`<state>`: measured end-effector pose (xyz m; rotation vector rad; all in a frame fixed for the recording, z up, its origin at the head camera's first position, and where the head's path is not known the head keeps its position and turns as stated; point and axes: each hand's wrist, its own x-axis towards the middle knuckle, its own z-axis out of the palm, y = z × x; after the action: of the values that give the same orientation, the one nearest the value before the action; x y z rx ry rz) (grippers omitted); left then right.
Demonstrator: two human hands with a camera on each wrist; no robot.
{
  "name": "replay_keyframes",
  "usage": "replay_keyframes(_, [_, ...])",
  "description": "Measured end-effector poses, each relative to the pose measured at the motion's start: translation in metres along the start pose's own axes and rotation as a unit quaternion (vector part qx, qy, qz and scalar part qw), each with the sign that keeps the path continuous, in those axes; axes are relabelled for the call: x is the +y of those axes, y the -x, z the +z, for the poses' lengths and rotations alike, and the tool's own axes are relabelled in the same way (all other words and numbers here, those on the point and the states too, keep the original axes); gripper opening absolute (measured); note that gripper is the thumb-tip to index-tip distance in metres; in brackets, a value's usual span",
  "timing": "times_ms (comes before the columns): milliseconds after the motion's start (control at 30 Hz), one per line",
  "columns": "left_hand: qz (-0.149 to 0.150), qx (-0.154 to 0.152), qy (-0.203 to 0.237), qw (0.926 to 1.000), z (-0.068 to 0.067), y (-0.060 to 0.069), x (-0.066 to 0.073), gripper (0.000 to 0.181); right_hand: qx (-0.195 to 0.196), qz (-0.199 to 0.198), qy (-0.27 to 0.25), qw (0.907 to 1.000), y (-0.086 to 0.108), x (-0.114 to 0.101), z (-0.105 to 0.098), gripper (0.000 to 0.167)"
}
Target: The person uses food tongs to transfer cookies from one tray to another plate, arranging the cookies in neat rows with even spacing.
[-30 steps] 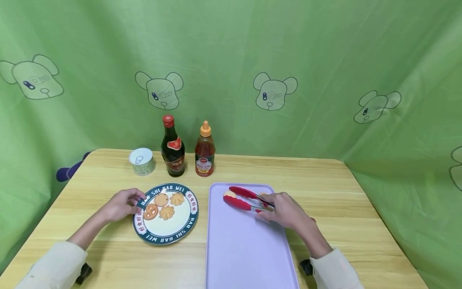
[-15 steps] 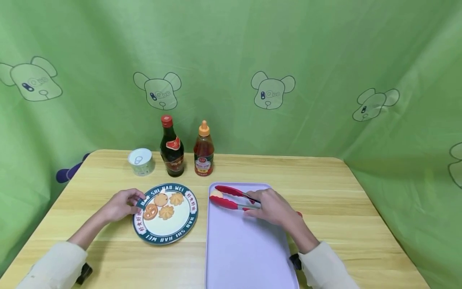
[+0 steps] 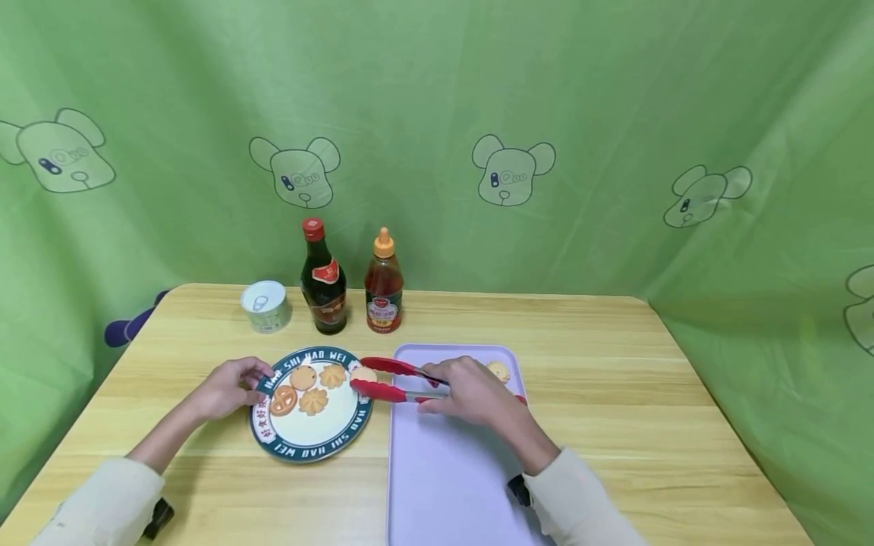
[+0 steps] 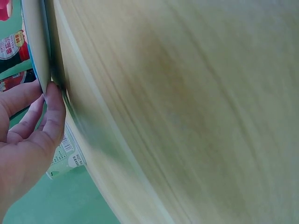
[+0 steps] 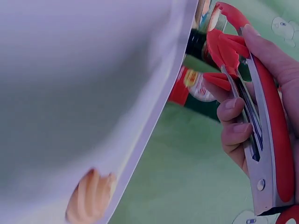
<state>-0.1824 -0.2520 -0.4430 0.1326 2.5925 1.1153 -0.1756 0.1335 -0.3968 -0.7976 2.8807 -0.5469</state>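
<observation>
In the head view a round plate (image 3: 307,436) with a dark green rim bears several cookies (image 3: 313,402). My left hand (image 3: 228,388) pinches its left edge, thumb and fingers on the rim, as the left wrist view also shows. Red-tipped metal tongs (image 3: 389,390) are gripped in my right hand (image 3: 471,390). Between their tips they clasp a round cookie (image 3: 364,374) over the plate's right rim. A lilac tray (image 3: 451,470) lies beneath my right hand, with another cookie (image 3: 498,371) near its top right corner; that ridged cookie (image 5: 88,198) shows in the right wrist view.
Behind the plate stand a small can (image 3: 266,307), a dark bottle (image 3: 325,292) with a red cap and a red sauce bottle (image 3: 384,292) with an orange cap. A green curtain (image 3: 423,91) hangs behind the wooden table (image 3: 614,425).
My right hand has moved left with the tongs, carrying the round cookie from the tray's upper left to the plate's right rim. My left hand has stayed on the plate.
</observation>
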Motion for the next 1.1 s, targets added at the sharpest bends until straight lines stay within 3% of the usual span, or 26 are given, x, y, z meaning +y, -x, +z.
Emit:
replay_keyframes(500, [0.0, -0.001, -0.001, 1.0, -0.001, 0.0, 0.001, 0.035, -0.036, -0.014, 0.007, 0.9992, -0.012, -0.022, 0.012, 0.058])
replay_keyframes(1100, [0.004, -0.001, 0.001, 1.0, -0.002, 0.001, 0.001, 0.035, -0.042, -0.023, 0.023, 0.9986, -0.012, -0.025, 0.018, 0.056])
